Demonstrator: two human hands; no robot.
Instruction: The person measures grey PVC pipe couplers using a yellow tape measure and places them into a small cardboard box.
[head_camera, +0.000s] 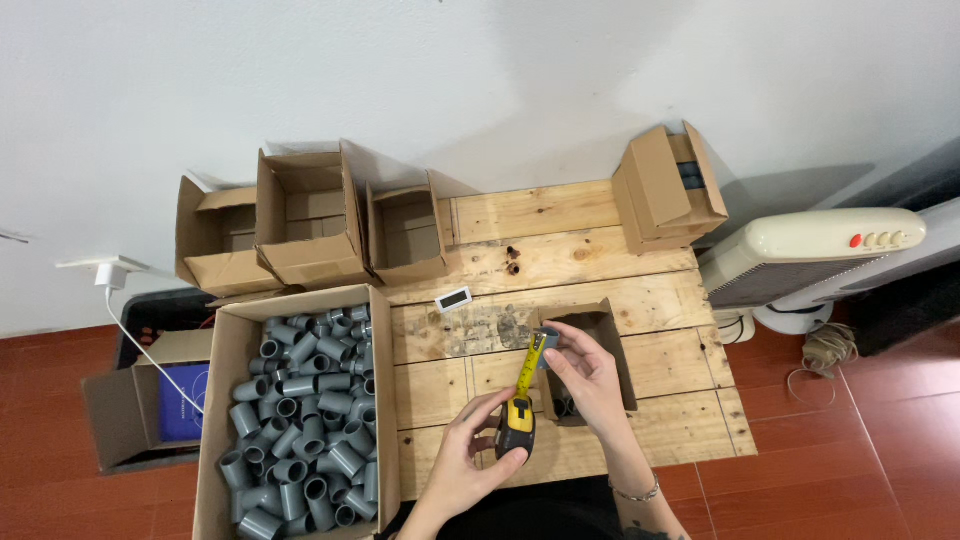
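Yellow tape measure (517, 425) sits in the left hand (470, 462), fingers wrapped tight round its case. Right hand (585, 375) pinches the tape end w/ a small grey pipe piece (548, 347), just over the small open box (590, 360) on the wood table (560, 250). Looks like measuring the piece; next move needs a steady hold. Left is a big box of grey pipe fittings (300, 420); empty boxes (310, 225) farther back.

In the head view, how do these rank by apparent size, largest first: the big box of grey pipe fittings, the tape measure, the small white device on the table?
1. Big box of grey pipe fittings, clearly largest.
2. Tape measure, case plus drawn-out blade.
3. Small white device, smallest.
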